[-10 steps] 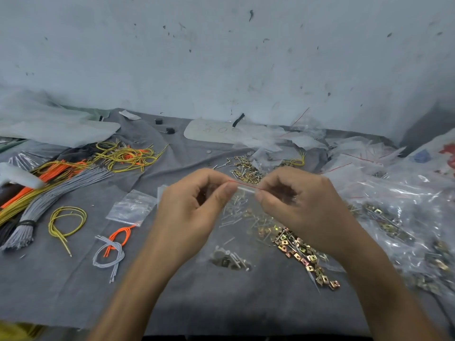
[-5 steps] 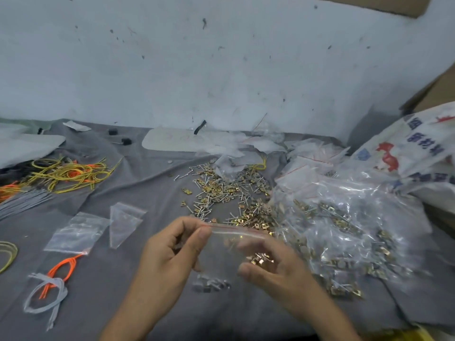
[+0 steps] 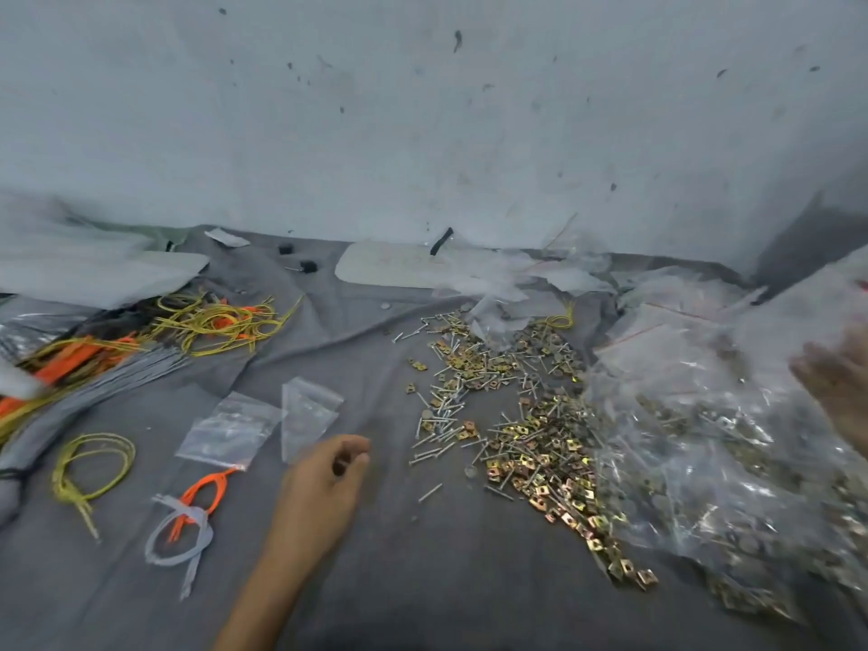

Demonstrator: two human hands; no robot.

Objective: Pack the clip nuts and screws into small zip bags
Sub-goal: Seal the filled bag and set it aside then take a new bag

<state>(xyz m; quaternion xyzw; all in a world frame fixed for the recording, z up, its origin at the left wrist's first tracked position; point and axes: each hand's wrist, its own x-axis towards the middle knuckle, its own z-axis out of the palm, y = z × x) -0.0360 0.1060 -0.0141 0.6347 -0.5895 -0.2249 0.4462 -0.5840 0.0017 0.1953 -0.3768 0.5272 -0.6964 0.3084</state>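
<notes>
**benchnewb:** Where's the hardware sitting, and what are your hands doing?

**me:** The clip nuts and screws are loose in one heap on the grey cloth. The heap is a long band running from about 11 o'clock down to 5 o'clock, and the screws point every which way. The filled bags are piled up against its 3 o'clock side.

**benchnewb:** Any empty bags?

**me:** Two empty zip bags at 9 o'clock from the heap, touching each other. The flatter one's long axis runs roughly 1 to 7, with its red zip end facing me. My left hand is just at their 5 o'clock, fingers loosely curled with nothing in them. My right hand is over the filled bags, but it's too blurry to tell its grip.
</notes>
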